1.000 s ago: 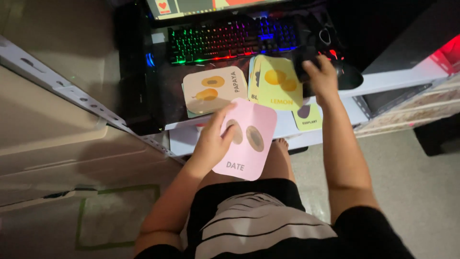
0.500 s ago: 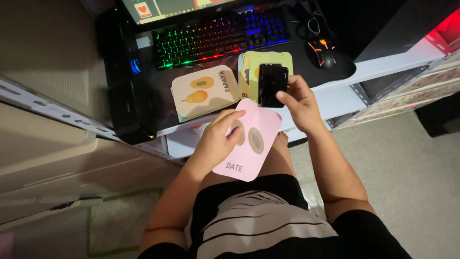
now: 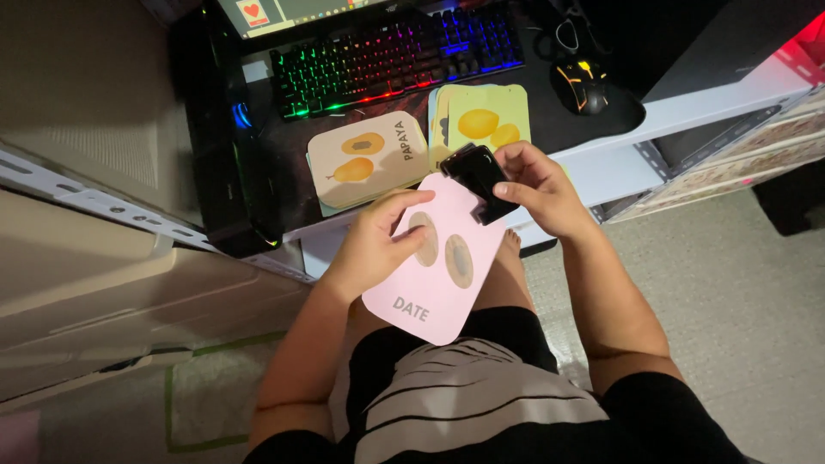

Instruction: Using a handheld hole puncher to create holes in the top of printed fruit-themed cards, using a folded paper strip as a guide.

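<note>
My left hand (image 3: 376, 241) holds a pink picture card (image 3: 430, 288) showing two brown fruits, tilted over my lap. My right hand (image 3: 540, 187) grips a small black hole punch (image 3: 481, 179) and has it set on the card's top corner. Just beyond lie a beige card with orange halved fruit (image 3: 368, 159) and a stack topped by a yellow-green card with yellow fruit (image 3: 481, 119), both on the dark desk mat.
A keyboard lit in rainbow colours (image 3: 391, 60) sits at the back of the desk, with a black and orange mouse (image 3: 581, 84) to its right. A white shelf edge (image 3: 687, 107) runs right. Beige panels (image 3: 103, 283) stand at left.
My right hand left the mouse area, picked up the black punch and brought it down to the pink card's top corner. The left hand kept the card roughly in place.
</note>
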